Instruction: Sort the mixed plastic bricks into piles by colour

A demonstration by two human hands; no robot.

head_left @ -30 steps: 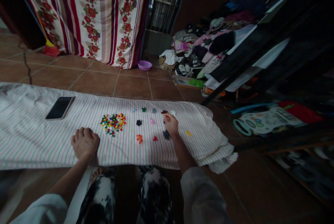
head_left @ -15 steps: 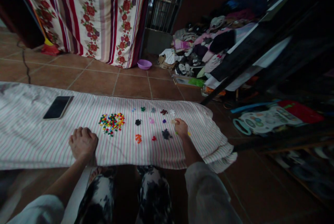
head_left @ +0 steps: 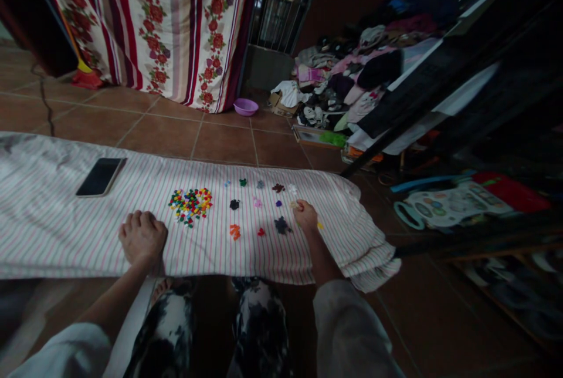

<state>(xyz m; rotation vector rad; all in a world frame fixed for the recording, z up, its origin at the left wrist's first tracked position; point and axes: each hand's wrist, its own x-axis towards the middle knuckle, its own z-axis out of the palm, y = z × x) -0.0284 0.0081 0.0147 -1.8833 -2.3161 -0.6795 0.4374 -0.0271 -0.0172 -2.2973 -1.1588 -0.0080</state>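
One beige pile [head_left: 294, 205] lay toward the right end of the cloth-covered bench [head_left: 197, 255] in the head view. The right hand [head_left: 307, 215] was at it, its grip pinched together; whether anything was held could not be told. The left hand [head_left: 143, 236] rested by the near edge, its grip's state unclear. Mixed coloured pieces [head_left: 190, 205] lay between the hands, and a phone [head_left: 101, 177] near the far edge.

We take this for a room in a home, from the rose-patterned curtain [head_left: 176, 31] and red-headed broom [head_left: 87, 78] at upper left, the purple basin [head_left: 246, 108] at upper centre, and the heaped clothes [head_left: 373, 71] at upper right.
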